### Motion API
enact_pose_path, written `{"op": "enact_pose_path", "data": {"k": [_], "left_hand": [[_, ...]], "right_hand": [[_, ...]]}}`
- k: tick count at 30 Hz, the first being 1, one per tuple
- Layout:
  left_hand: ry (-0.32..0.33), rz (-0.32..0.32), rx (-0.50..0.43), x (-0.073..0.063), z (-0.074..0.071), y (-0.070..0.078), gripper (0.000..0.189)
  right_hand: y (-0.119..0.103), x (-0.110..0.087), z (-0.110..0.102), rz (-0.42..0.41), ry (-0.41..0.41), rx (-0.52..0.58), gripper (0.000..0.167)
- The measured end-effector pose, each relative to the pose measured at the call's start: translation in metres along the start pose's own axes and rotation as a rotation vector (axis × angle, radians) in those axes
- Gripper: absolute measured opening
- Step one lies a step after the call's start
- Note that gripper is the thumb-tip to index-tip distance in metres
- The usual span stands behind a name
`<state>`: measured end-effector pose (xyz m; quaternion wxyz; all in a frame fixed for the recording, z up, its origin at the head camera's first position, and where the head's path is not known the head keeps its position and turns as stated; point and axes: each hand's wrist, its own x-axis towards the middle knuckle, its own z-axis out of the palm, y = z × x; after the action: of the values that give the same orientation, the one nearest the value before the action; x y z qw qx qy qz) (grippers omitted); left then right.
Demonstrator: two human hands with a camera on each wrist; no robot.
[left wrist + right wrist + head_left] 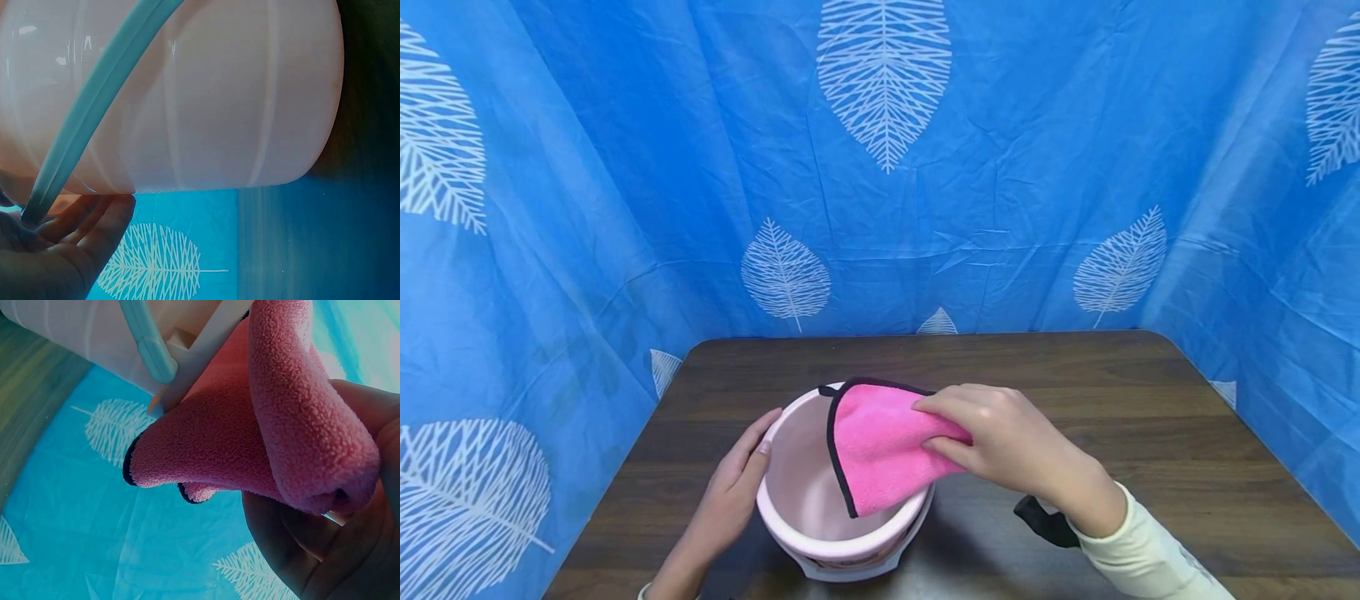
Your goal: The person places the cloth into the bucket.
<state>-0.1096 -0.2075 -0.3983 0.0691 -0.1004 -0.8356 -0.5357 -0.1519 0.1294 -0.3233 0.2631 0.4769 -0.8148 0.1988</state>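
A pale pink bucket (805,542) stands upright on the table, its mouth facing up. My left hand (730,483) grips its left rim, thumb at the edge and fingers along the outer wall. In the left wrist view, the bucket's light blue-green handle (94,103) slants down across the wall to that hand (69,250). My right hand (1000,433) pinches a folded pink cloth (880,442) with black edging, thumb below and fingers above. The cloth spreads over the right part of the bucket's mouth. In the right wrist view, its fuzzy fold (306,412) bulges between thumb and fingers.
The dark wooden table (1075,367) carries the bucket. Blue sheeting (1000,125) with white leaf prints hangs behind and on both sides. A black strap (1045,522) shows below the right wrist, beside a pale sleeve (1150,550).
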Motion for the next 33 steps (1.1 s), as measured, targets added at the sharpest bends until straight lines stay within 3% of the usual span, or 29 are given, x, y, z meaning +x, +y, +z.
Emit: {"op": "enact_pose_path", "data": {"k": [33], "left_hand": [[0.01, 0.014, 0.021, 0.001, -0.001, -0.002, 0.043]], "right_hand": [[-0.01, 0.015, 0.007, 0.027, -0.072, -0.044, 0.037]]}}
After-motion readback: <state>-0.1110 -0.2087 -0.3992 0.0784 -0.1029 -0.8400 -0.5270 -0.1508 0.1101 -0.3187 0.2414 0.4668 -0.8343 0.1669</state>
